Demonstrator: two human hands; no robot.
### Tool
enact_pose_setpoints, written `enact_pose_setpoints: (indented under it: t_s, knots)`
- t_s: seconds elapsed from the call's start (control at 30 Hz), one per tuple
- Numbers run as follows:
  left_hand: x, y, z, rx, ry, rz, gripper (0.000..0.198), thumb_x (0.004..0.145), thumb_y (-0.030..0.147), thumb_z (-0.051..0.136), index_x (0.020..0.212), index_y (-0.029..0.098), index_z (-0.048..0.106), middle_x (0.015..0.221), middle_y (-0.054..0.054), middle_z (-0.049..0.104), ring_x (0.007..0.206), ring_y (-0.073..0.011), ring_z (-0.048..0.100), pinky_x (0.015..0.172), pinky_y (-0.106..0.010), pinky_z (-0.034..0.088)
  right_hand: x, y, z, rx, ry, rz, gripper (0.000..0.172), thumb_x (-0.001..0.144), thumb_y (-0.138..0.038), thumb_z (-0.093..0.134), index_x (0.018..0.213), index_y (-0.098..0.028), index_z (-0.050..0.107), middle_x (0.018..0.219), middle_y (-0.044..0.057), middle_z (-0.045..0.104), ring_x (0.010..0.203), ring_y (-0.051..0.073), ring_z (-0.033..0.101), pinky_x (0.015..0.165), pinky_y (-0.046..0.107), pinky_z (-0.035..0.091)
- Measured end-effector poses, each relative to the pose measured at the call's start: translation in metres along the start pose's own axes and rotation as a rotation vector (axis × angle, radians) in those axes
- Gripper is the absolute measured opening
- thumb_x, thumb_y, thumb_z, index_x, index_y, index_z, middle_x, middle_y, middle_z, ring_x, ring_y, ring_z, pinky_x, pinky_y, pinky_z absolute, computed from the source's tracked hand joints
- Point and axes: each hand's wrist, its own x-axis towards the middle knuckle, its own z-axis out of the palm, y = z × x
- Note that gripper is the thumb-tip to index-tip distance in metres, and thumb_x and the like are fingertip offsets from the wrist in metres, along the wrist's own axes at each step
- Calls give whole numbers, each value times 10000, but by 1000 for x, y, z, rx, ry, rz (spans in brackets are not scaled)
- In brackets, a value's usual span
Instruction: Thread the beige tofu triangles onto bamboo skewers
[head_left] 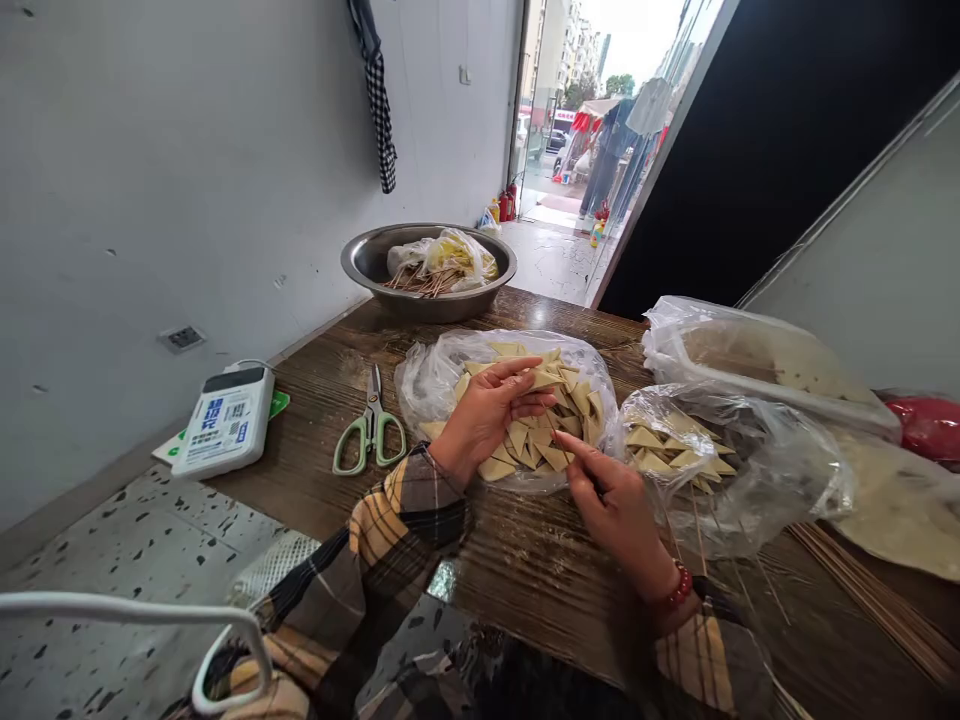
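Note:
My left hand (491,410) is above an open plastic bag (427,375) heaped with flat beige triangular pieces (529,440), which look like cut tofu sheet. Its fingers are closed around one such triangular piece (546,380), partly hidden by them. Lower and to the right, my right hand (611,505) pinches a thin wooden skewer (566,447) pointing up toward the left fingers. Whether the tip is in the piece, I cannot tell. To the right lies a second clear bag (780,470) with threaded beige pieces (667,450), their skewers sticking out toward me.
Green-handled scissors (369,430) lie left of the bag, beyond them a white box-shaped device (227,420). A metal basin (360,275) with bagged skewers stands at the back. Loose skewers (877,600) and a bagged tray (765,350) are on the right.

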Motion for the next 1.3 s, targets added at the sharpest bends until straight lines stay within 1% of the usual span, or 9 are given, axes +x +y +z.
enact_pose_setpoints:
  t_s: [0.1,0.2,0.27,0.4,0.63,0.87,1.1,1.23,1.3]
  knots:
    - [0,-1,-2,-19,-4,-4,228,797,168,654,1021,122,654,801,-91,734,726,-180,717,707,-274,556,-2,0,4,8,-28,-23,386,863,-164,447,1182,-142,664,1025,75,749,786,159,713,728,254,565]
    - [2,-4,-3,-25,-9,-25,189,797,185,658,973,116,668,798,-91,731,729,-195,719,691,-280,558,-1,2,4,2,-14,1,383,863,-167,451,1176,-165,671,1036,70,747,780,163,716,726,267,574]
    - [3,-5,-3,-17,-8,-35,179,802,191,656,961,110,670,797,-97,731,730,-199,719,684,-280,559,0,4,3,1,-6,25,372,866,-176,463,1172,-174,675,1062,72,740,830,177,719,764,290,576]
    - [4,-4,-1,3,9,-65,188,810,213,654,956,95,664,796,-113,729,728,-202,718,693,-287,564,4,7,-2,7,-4,64,349,887,-201,482,1177,-195,677,1086,68,732,912,196,715,826,321,568]
    - [3,-4,-2,-22,-6,-78,184,815,208,646,955,90,659,772,-107,726,713,-192,712,680,-282,555,0,4,0,-16,-6,42,336,896,-216,499,1181,-198,675,1052,69,743,885,199,721,813,317,571]
    - [2,-6,-1,-13,-33,-77,221,804,205,663,984,78,651,782,-106,720,734,-198,712,701,-298,562,1,3,0,-2,-26,32,379,900,-206,461,1234,-178,637,1139,87,711,929,195,709,814,304,560]
    - [3,-7,-2,-33,-42,-78,204,803,203,664,968,84,653,784,-105,721,743,-198,716,692,-282,567,3,0,-1,12,-36,56,392,908,-216,440,1253,-203,627,1007,63,748,841,186,703,761,303,553]
    - [2,-8,-2,-39,-59,-70,195,803,205,665,958,87,662,790,-102,722,743,-196,716,702,-287,569,3,1,-2,3,-47,68,397,910,-219,438,1259,-186,625,816,44,748,733,176,685,711,290,546]
    - [2,-7,-1,-34,-44,-83,193,800,202,667,955,87,663,787,-103,722,733,-195,715,699,-289,570,3,1,-2,5,-47,65,401,909,-219,434,1259,-185,625,802,41,744,682,169,669,677,283,541]
